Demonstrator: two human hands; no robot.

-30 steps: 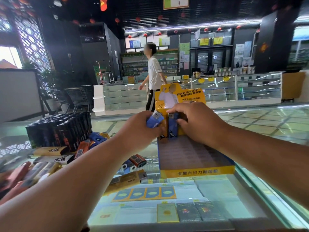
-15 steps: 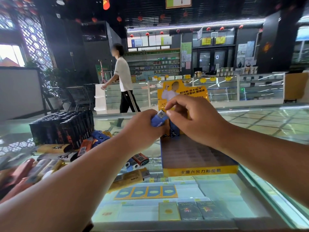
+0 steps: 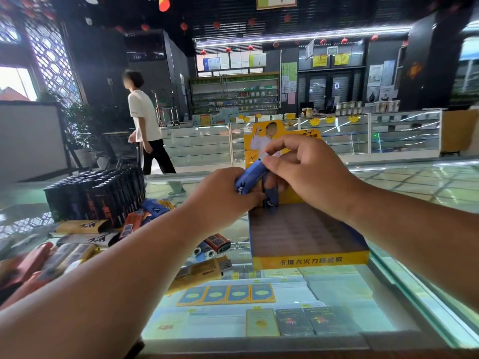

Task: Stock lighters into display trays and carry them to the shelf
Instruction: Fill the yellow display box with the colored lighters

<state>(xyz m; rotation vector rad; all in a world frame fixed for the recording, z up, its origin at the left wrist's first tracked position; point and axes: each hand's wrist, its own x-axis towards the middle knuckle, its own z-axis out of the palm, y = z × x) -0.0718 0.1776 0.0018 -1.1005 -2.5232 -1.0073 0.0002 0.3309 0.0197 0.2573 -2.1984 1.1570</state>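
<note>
Right hand (image 3: 311, 177) has lifted off the display tray (image 3: 311, 260), now pinching the blue lighter (image 3: 250, 178) gripped in the left hand (image 3: 223, 198) over its back edge.
A loose pinch at handover could drop it, toppling the slotted lighter (image 3: 270, 201).

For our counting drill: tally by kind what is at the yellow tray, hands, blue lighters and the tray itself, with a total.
Hands: 2, left hand and right hand
Blue lighters: 2, held lighter and slotted lighter
Trays: 1, tray
Total: 5
</note>
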